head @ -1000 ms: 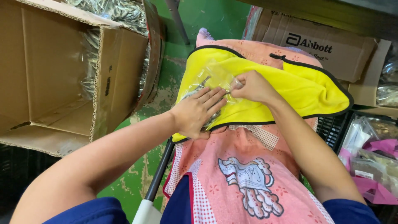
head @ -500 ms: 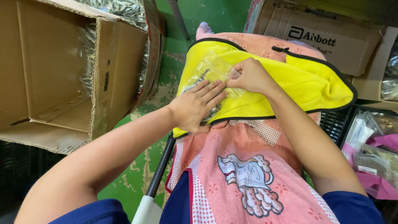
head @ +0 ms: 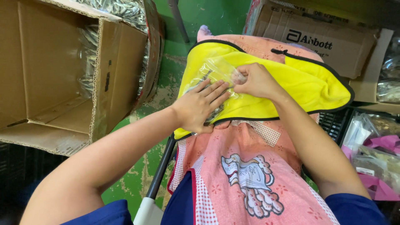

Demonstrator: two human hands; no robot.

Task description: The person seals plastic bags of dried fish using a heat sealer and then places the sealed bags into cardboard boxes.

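Slip risk: the clear plastic bag (head: 216, 73) lies near the left edge of the yellow cloth (head: 308, 83) on the lap; the slick film could slide off.
Left hand (head: 200, 106): flat, fingers spread, pressing the bag down.
Right hand (head: 256, 81): closed, pinching the bag's top corner.
Spill risk: a tug could open it.

Lower part of clear plastic bag (head: 212, 71) hidden under left hand (head: 199, 106); contents too blurred to tell. Cardboard box (head: 54, 75) cut off at left edge.
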